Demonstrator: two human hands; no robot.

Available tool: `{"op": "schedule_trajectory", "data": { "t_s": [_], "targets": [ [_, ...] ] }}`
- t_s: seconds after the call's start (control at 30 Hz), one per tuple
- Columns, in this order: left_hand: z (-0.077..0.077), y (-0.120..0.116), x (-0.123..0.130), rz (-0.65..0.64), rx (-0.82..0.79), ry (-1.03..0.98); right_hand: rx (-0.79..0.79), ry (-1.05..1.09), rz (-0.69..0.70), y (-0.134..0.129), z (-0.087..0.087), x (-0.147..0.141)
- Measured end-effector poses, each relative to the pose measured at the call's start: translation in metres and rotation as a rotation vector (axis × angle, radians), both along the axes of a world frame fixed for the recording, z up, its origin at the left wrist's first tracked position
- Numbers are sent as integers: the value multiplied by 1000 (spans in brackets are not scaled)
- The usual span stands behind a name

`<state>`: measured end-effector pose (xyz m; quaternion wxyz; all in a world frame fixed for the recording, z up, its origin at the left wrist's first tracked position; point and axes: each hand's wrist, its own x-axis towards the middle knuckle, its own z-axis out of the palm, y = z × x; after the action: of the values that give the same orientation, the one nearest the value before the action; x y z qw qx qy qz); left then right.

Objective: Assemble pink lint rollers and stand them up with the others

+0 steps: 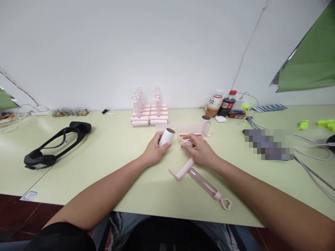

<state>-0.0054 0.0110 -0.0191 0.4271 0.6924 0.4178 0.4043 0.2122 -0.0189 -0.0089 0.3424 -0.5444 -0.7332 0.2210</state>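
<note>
My left hand (154, 150) is wrapped round a white lint roller refill (166, 138), tilted with its open brown core facing up. To its right, my right hand (202, 150) pinches a pale pink round cap (186, 143), partly covered by the fingers. Just under that hand lies a pink lint roller frame (183, 171) with a clear handle (204, 183) ending in a heart-shaped loop. Whether the cap is joined to this frame I cannot tell. Behind my right hand are a pink cover piece (191, 135) and another clear handle or roll (206, 123).
Several pink lint rollers (149, 116) stand in two rows by the wall. Two drink bottles (214, 103) and a small white case (220, 119) are behind on the right. Cables and a blurred dark object (269, 144) lie farther right. A black headset (56, 146) rests at left.
</note>
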Motion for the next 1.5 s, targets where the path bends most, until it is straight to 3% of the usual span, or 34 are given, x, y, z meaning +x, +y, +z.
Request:
{"op": "schedule_trajectory", "data": {
  "t_s": [0.13,0.27,0.47,0.53,0.63,0.73,0.9,1.07,1.17,1.3,1.37,1.5],
  "targets": [
    [-6,6,2,43,-153,-232,-43,-56,157,-2,0,-6],
    [-8,6,3,45,-242,-329,-109,-81,229,-4,-1,-10],
    [-3,7,2,58,-132,-366,-82,-92,228,-3,-2,-7],
    [2,11,-4,131,-10,-304,-47,-94,228,-4,-1,-6],
    [10,22,-20,348,161,-124,1,-99,229,-6,2,-6],
    [12,37,-35,510,180,-10,34,-104,230,-9,5,-6],
    [0,63,-47,509,51,34,62,-132,261,-12,10,-6],
    [-9,77,-48,495,39,134,89,-198,337,-17,16,-5],
    [-6,78,-49,511,32,192,62,-274,436,-21,22,-6],
    [10,60,-49,669,65,383,-17,-348,492,-27,28,-10],
    [18,41,-44,535,159,484,-41,-364,496,-29,30,-11],
    [22,1,-25,-103,305,527,-38,-359,492,-31,28,-12]
  ]
}}
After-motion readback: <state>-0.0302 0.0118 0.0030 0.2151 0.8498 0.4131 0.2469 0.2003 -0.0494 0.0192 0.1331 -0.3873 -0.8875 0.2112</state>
